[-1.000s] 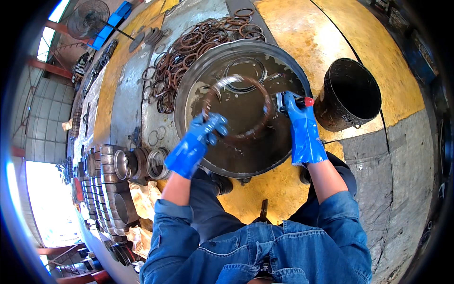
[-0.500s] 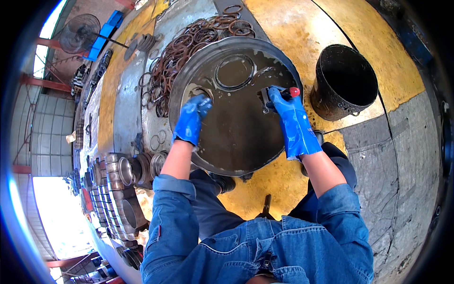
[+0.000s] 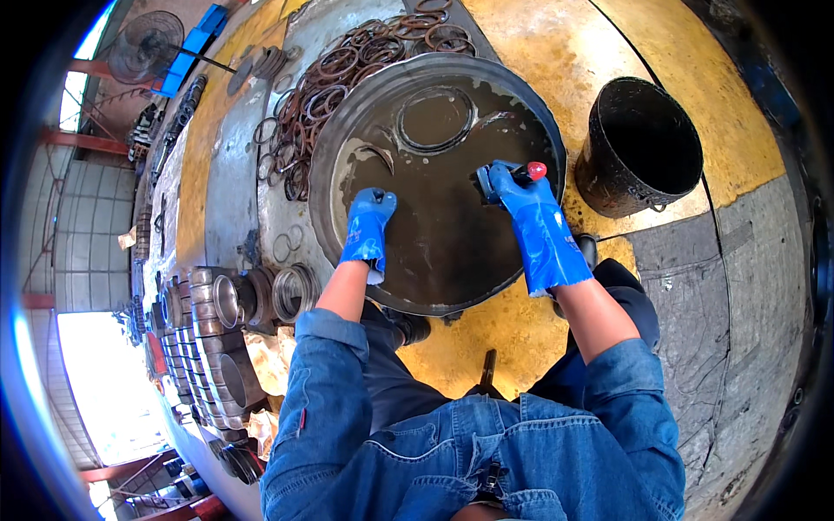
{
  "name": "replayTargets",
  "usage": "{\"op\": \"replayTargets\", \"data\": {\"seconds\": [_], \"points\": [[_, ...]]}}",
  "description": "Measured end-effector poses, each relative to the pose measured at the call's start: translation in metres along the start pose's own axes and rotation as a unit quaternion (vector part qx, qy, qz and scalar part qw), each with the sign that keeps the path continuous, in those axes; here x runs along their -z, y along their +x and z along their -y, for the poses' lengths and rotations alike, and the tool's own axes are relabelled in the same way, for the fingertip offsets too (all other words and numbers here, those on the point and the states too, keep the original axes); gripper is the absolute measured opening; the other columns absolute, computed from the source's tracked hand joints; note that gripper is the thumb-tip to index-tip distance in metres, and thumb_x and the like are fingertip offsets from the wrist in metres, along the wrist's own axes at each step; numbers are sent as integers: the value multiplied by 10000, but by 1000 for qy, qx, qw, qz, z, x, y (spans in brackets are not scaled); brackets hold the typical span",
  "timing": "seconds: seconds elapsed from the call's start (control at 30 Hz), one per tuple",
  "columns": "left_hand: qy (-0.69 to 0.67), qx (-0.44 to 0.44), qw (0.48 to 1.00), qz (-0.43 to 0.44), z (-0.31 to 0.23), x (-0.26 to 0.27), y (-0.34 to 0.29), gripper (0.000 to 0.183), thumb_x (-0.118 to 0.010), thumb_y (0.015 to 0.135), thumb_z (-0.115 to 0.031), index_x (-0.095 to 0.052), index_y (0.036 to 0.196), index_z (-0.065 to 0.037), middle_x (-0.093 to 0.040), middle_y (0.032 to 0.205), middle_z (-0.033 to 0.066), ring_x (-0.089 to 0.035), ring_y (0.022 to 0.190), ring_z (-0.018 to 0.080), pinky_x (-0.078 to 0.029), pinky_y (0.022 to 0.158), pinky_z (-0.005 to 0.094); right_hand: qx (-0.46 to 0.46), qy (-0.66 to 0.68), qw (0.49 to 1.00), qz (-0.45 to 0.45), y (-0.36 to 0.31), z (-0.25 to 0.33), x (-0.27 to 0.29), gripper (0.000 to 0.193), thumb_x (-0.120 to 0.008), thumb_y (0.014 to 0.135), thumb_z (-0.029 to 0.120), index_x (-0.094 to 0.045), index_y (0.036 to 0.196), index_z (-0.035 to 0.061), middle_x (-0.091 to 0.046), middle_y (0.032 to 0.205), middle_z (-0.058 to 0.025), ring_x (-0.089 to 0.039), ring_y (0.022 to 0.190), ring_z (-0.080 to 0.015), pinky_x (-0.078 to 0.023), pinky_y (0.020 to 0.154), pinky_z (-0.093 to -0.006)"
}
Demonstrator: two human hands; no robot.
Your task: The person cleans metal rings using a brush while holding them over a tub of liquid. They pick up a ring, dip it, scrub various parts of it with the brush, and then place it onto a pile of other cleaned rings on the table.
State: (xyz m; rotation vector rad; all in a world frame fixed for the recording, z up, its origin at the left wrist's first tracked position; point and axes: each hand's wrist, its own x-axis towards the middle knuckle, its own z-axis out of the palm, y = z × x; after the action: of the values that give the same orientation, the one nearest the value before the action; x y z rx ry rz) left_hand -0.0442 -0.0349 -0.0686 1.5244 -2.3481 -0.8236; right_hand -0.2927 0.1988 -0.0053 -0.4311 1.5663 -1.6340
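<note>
In front of me is a wide round metal basin (image 3: pixel 326 187) of murky brown liquid. My left hand (image 3: pixel 372 217), in a blue rubber glove, is over its left part with the fingers curled closed; what they hold, if anything, is hidden. A curved ring edge (image 3: pixel 379 154) breaks the surface just beyond that hand. On the right side of the basin, my gloved right hand (image 3: pixel 521 195) grips a dark, flat-ended hand tool (image 3: pixel 536 171) with a red-tipped handle; its exact kind is unclear. One large ring (image 3: pixel 401 128) lies partly submerged toward the far side.
Rusty metal rings (image 3: pixel 334 87) are heaped against the basin's far left. A black bucket (image 3: pixel 599 174) stands to the right. Stacked metal cylinders (image 3: pixel 208 326) and thinner rings (image 3: pixel 295 291) sit at left. A standing fan (image 3: pixel 148 48) is farther off.
My left hand has drawn back toward me, away from the small ring, which now shows more. My right hand still grips the tool and has barely shifted, with the tool tilted slightly differently.
</note>
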Motion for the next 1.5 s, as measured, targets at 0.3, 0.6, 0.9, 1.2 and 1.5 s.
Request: {"op": "replayTargets", "data": {"seconds": [0.3, 0.6, 0.9, 1.2, 1.5], "points": [[17, 28, 999, -25, -38, -12, 56, 524, -672, 919, -453, -735, 1057, 48, -713, 1049, 297, -691, 1011, 455, -542, 879, 479, 3, -30, 1000, -10, -19, -7, -9, 225, -623, 932, 187, -644, 803, 4, -553, 673, 19, -509, 691, -61, -454, 644, -279], [-28, 38, 997, -67, -56, -28, 53, 436, -671, 912, -344, -708, 1052, 68, -712, 1012, 301, -695, 940, 460, -530, 833, 489, -17, -74, 997, 31, -24, -9, -12, 227, -631, 931, 207, -668, 845, -1, -607, 697, -33, -557, 688, -107, -487, 667, -311], [-322, 94, 941, 40, -52, 95, 37, 252, -661, 953, -246, -712, 1037, -15, -726, 945, 80, -676, 838, 180, -533, 756, 332, -52, -148, 985, 73, -16, -41, -29, 195, -622, 906, 170, -677, 819, 5, -616, 707, -33, -567, 687, -117, -481, 662, -312], [-213, 64, 971, 87, -85, 165, -45, 309, -678, 974, -223, -671, 1122, 49, -736, 1013, 128, -707, 827, 190, -560, 760, 298, -44, -246, 965, 81, -20, -54, -45, 304, -632, 878, 288, -706, 890, -6, -668, 741, -174, -660, 707, -240, -510, 712, -412], [-339, 150, 916, 156, -64, 101, -117, 359, -663, 1000, -219, -632, 1305, -31, -726, 1222, 97, -702, 975, 171, -540, 861, 284, -24, 20, 994, 103, -9, -20, -46, 252, -703, 929, 271, -737, 900, 23, -730, 825, -49, -655, 760, -113, -506, 704, -306]]}}
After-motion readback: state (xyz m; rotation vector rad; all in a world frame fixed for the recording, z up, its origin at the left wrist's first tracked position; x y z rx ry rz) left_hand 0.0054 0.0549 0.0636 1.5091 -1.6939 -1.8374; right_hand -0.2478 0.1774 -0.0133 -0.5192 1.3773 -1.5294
